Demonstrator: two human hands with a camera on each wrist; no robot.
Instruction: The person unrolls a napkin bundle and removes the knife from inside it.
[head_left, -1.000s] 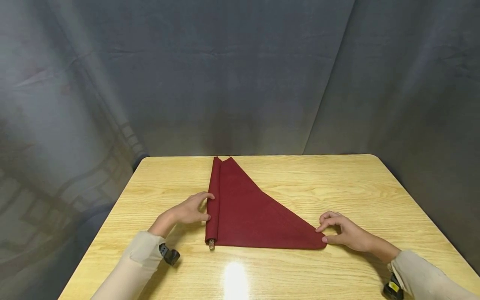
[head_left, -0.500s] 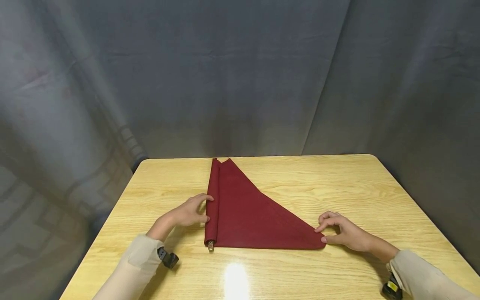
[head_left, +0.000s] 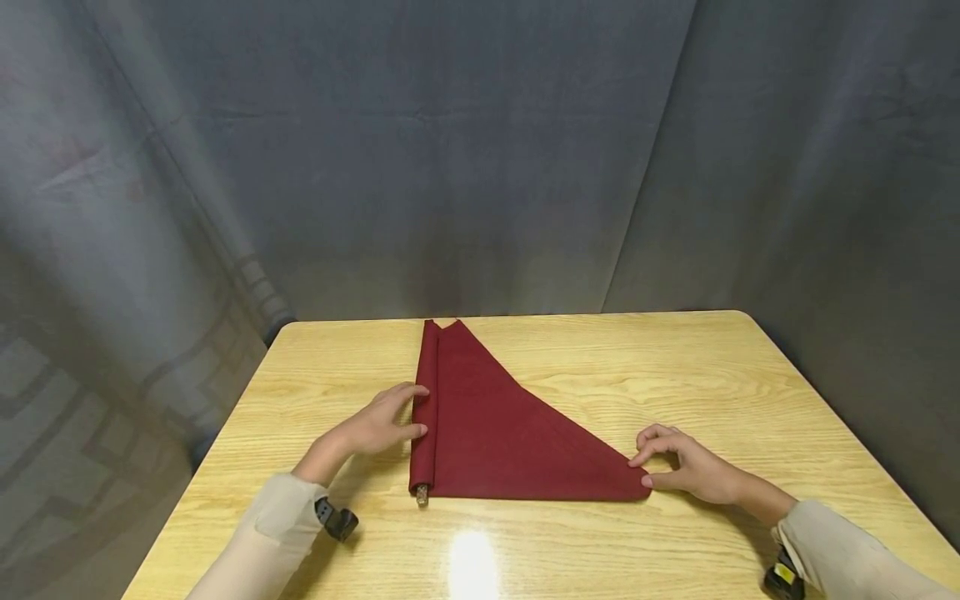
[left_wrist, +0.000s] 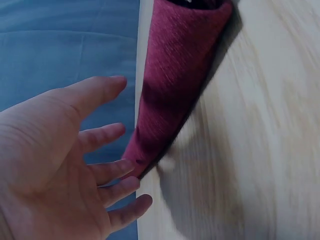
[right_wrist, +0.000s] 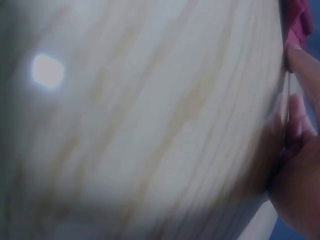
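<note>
Maroon cloth point(head_left: 502, 433) lies as a flat triangle on the table point(head_left: 675, 367), its rolled edge steadied by the left hand point(head_left: 375, 427) with fingers spread, while the right hand point(head_left: 686, 468) pinches the far corner to hold it taut.

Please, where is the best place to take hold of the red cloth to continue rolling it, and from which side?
Probably at the rolled edge of the red cloth, from its left side, where the left hand touches: it forms a long, even tube.
</note>
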